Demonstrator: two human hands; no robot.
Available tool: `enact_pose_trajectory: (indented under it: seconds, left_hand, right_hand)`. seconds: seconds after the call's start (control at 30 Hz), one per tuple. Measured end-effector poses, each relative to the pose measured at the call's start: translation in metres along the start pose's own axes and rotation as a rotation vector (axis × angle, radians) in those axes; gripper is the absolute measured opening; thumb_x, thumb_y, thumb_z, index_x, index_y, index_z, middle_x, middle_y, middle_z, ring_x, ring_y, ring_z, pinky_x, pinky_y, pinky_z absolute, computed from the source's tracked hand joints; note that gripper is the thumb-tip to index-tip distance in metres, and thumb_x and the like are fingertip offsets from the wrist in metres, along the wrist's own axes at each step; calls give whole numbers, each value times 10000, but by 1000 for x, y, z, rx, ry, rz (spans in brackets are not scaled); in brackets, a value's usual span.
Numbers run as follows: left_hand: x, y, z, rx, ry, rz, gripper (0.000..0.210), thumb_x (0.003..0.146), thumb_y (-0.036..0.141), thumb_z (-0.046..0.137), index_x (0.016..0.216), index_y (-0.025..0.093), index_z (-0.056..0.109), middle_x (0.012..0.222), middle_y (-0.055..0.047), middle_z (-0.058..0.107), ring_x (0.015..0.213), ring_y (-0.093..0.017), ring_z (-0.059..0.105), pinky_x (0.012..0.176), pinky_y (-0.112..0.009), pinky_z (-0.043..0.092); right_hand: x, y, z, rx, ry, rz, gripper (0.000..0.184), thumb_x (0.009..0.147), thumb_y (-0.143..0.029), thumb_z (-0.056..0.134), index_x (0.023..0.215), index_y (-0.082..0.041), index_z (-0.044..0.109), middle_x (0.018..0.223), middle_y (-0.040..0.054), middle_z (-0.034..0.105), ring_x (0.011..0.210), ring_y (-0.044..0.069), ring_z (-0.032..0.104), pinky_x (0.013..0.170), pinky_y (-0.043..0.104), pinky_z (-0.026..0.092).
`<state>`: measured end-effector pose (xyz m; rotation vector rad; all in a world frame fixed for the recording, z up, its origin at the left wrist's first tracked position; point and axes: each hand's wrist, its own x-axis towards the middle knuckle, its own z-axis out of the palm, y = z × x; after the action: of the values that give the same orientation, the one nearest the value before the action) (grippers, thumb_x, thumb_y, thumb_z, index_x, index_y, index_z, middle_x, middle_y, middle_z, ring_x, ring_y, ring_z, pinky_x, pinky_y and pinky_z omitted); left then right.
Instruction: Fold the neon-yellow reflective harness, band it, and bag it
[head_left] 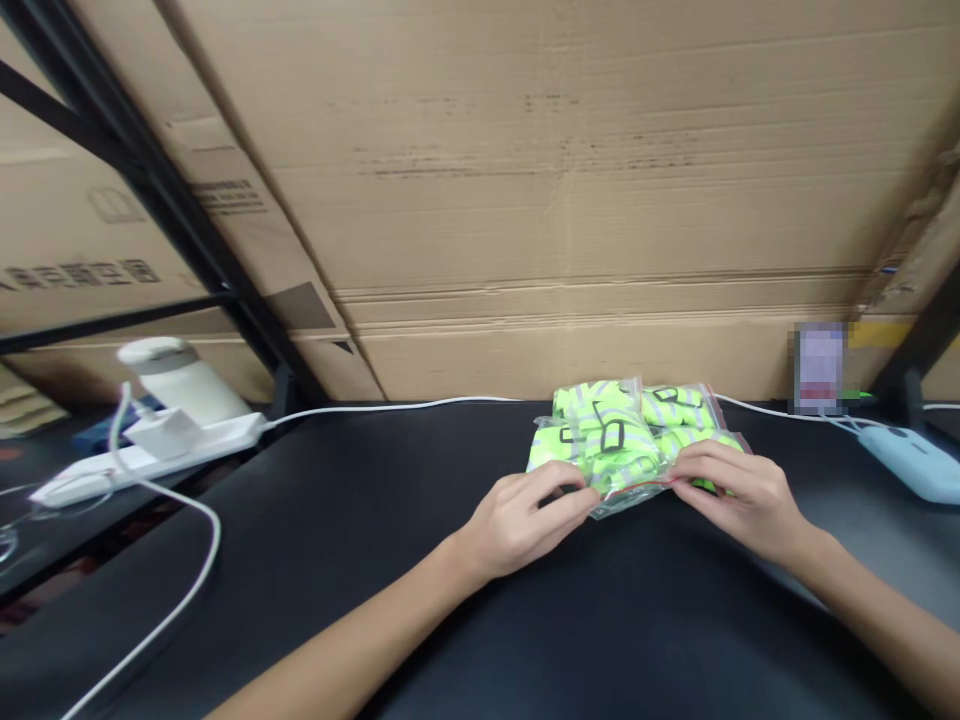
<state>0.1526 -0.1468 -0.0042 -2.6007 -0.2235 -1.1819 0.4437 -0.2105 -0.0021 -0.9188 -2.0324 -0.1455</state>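
Observation:
A clear zip bag [628, 494] with a red seal line lies between my hands, its open edge toward me. Inside it is a folded neon-yellow reflective strap [619, 458] with grey stripes and a black buckle. My left hand [529, 515] pinches the bag's left corner. At the right end of the red seal, my right hand [739, 495] has thumb and fingers closed on the bag. Right behind it, several similar bagged neon straps [675, 405] lie in a pile against the cardboard.
Tall cardboard [570, 200] stands behind the black table [315, 540]. At left are a power strip [157, 455] with a charger, a white bottle [187, 380] and a trailing white cable [214, 545]. A light-blue power bank [915, 462] and a blurred upright phone-like item [819, 370] sit at right.

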Motion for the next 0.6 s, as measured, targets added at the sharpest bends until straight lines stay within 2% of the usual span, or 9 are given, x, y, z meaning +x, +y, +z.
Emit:
enact_pose_trajectory:
  seconds: [0.1, 0.17, 0.27, 0.43, 0.6]
  left_hand:
    - [1, 2, 1, -18, 42, 21, 120, 924, 111, 654, 1029, 165, 674, 943, -63, 709, 788, -140, 709, 620, -201, 571]
    - [2, 3, 3, -40, 86, -35, 60, 917, 110, 668, 928, 169, 678, 909, -46, 714, 730, -119, 698, 594, -187, 551]
    - [3, 2, 5, -78, 124, -134, 84, 920, 128, 674, 856, 181, 680, 898, -24, 723, 694, -94, 696, 592, -167, 541]
    - [2, -1, 3, -157, 87, -215, 40, 898, 167, 709, 930, 183, 726, 875, -27, 730, 732, -106, 721, 613, -162, 559]
    - [4, -4, -3, -229, 36, -189, 108, 889, 155, 689, 976, 187, 744, 901, -41, 751, 742, -120, 736, 623, -180, 589]
  right_hand:
    - [0, 1, -2, -7, 18, -22, 149, 932, -170, 665, 978, -263, 773, 876, 31, 770, 784, 187, 748, 707, 302, 632]
    - [1, 2, -3, -10, 17, -27, 147, 934, -175, 667, 976, -263, 778, 891, 34, 771, 778, 184, 749, 697, 296, 634]
    - [1, 3, -3, -11, -2, -19, 159, 937, -181, 656, 994, -271, 776, 903, 32, 775, 795, 189, 752, 712, 307, 638]
    - [3, 1, -5, -33, -11, -52, 169, 936, -157, 645, 1027, -254, 749, 906, 32, 779, 830, 193, 755, 756, 321, 640]
    - [5, 2, -9, -34, -15, -71, 188, 926, -123, 638, 1017, -248, 744, 874, 15, 785, 811, 189, 762, 791, 325, 646]
